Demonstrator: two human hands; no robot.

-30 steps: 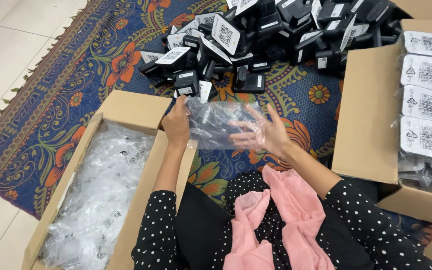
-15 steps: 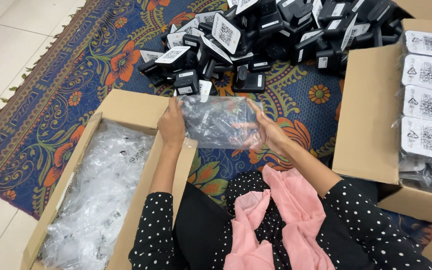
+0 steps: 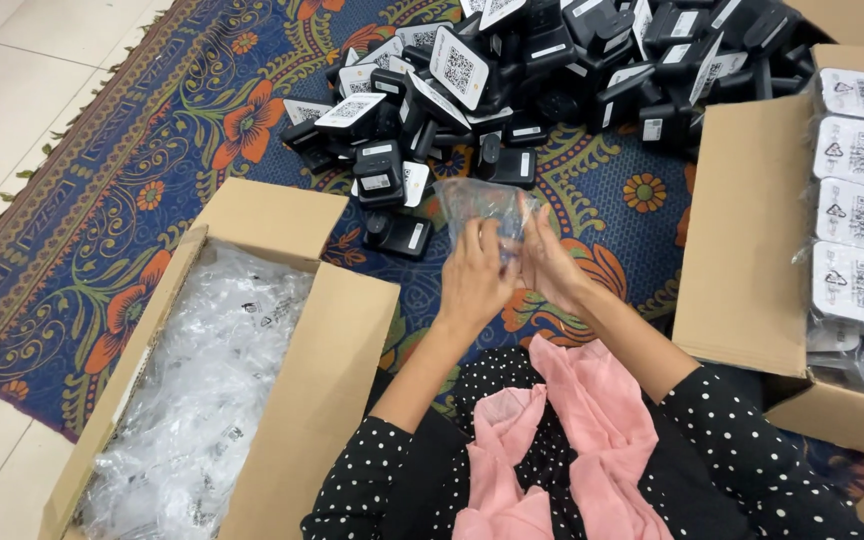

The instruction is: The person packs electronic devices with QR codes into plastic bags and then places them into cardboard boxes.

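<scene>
Both hands meet in the middle of the view over the patterned rug. My left hand (image 3: 474, 272) and my right hand (image 3: 550, 262) pinch a small clear plastic bag (image 3: 487, 205) between their fingers, holding it upright just above the rug. Right beyond the bag lies a heap of small black devices with white labels (image 3: 512, 70); the nearest single black device (image 3: 397, 232) rests left of my left hand.
An open cardboard box full of clear plastic bags (image 3: 202, 390) stands at the left. Another cardboard box (image 3: 742, 230) at the right holds bagged devices with white labels. The blue floral rug (image 3: 152, 160) lies on pale floor tiles. Pink cloth rests on my lap.
The hands moved together from spread apart, and the clear bag went from stretched wide to bunched narrow between the fingers. The view also shifted slightly.
</scene>
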